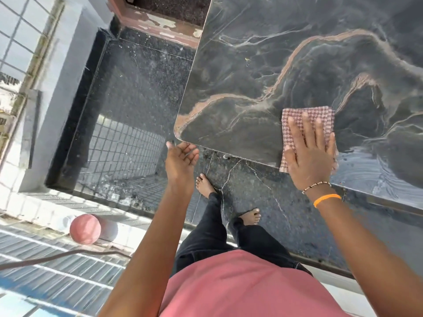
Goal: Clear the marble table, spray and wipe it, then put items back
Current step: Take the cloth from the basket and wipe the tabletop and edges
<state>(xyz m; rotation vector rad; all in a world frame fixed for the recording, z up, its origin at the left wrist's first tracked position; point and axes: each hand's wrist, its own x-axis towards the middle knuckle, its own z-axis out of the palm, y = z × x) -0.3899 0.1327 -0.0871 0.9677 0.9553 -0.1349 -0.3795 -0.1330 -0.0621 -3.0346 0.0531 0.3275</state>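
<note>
The dark marble table [263, 72] with tan veins fills the upper right, and its top is bare except for a cloth. A pink checked cloth [297, 117] lies flat at the table's near edge. My right hand [309, 156] presses on it, palm down with fingers spread. Wet streaks shine on the marble to the right of the cloth. My left hand [180, 159] hovers just off the table's rounded near-left corner, palm up, fingers loosely curled, holding nothing.
Dark speckled floor [142, 88] lies left of and under the table, with my bare feet [204, 185] on it. A pink and white container [85, 228] rests at the lower left by a white tiled ledge. Window bars run along the far left.
</note>
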